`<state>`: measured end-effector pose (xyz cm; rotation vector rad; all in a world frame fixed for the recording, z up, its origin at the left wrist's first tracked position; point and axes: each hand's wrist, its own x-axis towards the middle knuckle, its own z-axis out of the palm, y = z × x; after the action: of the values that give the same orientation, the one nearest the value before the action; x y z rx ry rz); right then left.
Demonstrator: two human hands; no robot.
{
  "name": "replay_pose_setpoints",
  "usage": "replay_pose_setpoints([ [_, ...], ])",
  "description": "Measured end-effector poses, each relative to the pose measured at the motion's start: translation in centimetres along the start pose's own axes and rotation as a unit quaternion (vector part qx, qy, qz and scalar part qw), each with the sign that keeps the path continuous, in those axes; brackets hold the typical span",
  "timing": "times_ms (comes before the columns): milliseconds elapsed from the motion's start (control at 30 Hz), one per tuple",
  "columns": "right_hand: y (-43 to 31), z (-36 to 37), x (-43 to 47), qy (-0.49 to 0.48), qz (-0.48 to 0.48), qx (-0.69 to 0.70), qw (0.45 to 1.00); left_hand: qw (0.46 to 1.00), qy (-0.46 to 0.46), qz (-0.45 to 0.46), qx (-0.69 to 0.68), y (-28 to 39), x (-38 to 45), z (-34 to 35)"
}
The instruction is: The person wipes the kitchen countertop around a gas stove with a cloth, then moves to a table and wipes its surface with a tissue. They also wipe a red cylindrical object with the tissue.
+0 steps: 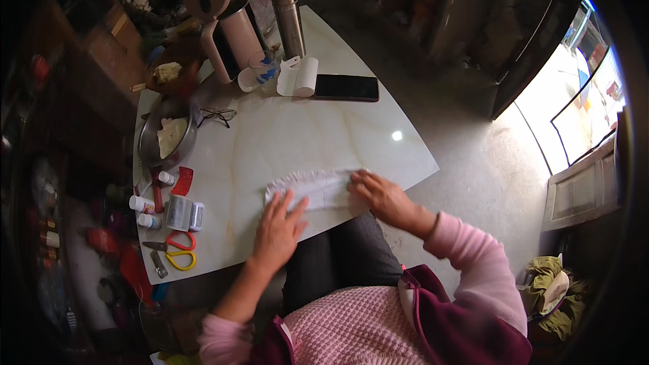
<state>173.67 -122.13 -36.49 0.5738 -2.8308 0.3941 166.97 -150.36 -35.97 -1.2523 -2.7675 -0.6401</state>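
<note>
A white piece of cloth [322,193] with a ruffled or frayed far edge lies flat near the front edge of the marble-patterned table [304,137]. On its left end rests my left hand [279,225], palm down with the fingers apart. My right hand [383,197] touches the cloth's right end, its fingers bent over the corner and slightly blurred. Whether those right fingers pinch the fabric is hard to see.
At the left lie scissors [180,251], a nail clipper [158,263], small bottles [142,205] and a metal bowl [170,137]. Farther back are eyeglasses [218,116], a smartphone [347,87], a paper roll [304,77], a pink electric kettle [236,35] and a steel thermos [290,23].
</note>
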Motion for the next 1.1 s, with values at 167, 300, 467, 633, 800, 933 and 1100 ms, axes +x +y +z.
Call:
replay_pose_setpoints([
  [167,-1.4,1.2,-1.0,0.029,0.012,-0.036,0.999,0.999,-0.006,-0.024,-0.029,2.1,-2.6,0.1],
  [300,2.7,2.5,4.6,0.063,0.061,-0.048,0.995,0.999,0.032,-0.013,-0.023,-1.4,3.1,1.4],
  [467,7.4,2.0,9.8,0.044,0.138,-0.049,0.988,0.999,0.024,-0.030,0.027,-2.8,11.2,3.8],
  [633,9.1,1.7,8.2,0.074,0.196,-0.053,0.976,0.998,-0.002,-0.040,0.056,-2.5,13.3,4.8],
  [800,7.4,1.9,2.3,0.131,0.248,-0.051,0.959,0.998,0.015,0.033,0.046,0.0,11.6,5.6],
  [933,4.9,0.6,-2.8,0.144,0.298,-0.064,0.941,0.995,0.025,0.081,0.046,3.6,9.4,6.7],
  [1100,1.7,0.6,-3.2,0.136,0.268,-0.070,0.951,0.996,0.032,0.078,0.019,3.7,6.4,5.2],
])
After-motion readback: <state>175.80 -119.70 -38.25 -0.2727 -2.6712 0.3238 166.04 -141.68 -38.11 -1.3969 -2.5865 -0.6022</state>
